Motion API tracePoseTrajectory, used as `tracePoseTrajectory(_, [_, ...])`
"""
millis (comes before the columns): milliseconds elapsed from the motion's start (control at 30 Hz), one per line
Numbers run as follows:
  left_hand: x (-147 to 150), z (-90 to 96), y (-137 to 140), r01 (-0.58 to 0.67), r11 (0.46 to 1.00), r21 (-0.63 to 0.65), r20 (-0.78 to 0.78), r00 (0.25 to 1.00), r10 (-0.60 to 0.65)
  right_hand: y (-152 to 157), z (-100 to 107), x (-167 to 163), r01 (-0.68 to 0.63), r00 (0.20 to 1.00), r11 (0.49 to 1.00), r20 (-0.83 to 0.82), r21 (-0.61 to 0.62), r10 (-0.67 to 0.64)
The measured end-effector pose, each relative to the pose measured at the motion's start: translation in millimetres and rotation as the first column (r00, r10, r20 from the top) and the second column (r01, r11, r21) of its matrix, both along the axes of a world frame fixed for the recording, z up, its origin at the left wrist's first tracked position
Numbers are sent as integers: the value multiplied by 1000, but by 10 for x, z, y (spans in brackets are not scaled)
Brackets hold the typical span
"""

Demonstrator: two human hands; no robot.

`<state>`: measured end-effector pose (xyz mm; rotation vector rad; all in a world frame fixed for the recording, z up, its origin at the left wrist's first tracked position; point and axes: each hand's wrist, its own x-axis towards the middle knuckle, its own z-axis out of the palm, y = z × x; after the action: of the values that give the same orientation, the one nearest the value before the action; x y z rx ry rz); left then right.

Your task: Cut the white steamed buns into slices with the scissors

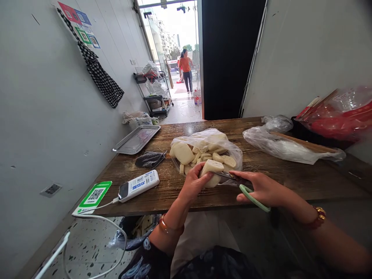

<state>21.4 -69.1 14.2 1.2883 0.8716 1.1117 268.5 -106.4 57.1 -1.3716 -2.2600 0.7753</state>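
Note:
My left hand (pixel 195 181) grips a pale, cream-coloured, bun-like food piece (pixel 212 166), its fingers wrapped around the near left side. In my right hand (pixel 263 189) is a pair of scissors (pixel 252 198) with light green handles, the lower handle loop hanging free toward me. The blades meet the piece at its right side; how deep they reach is hidden. Just beyond both hands lies a clear plastic bag (pixel 232 145), spread around several similar pale chunks (pixel 183 153) and slices on the wooden table.
Left on the table are a metal tray (pixel 138 139), a dark cloth (pixel 149 159), a white payment device (pixel 139 185) with a cable, and a green QR card (pixel 95 193). At right lies a plastic bag with wooden sticks (pixel 302 143). A person (pixel 186 66) stands beyond the doorway.

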Motion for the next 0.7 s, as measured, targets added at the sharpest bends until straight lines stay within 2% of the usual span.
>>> tracePoseTrajectory(167, [5,-27,5,-88,994,68,-30,995,90,-67,-14,15,53,997,999,55,0,-53])
tracePoseTrajectory(500, [20,95,9,98,995,30,-132,987,-93,14,-44,3,-33,997,996,-76,-78,27])
tracePoseTrajectory(700, [29,110,41,115,993,13,-154,982,-112,59,-88,4,-4,1000,1000,-18,-19,3])
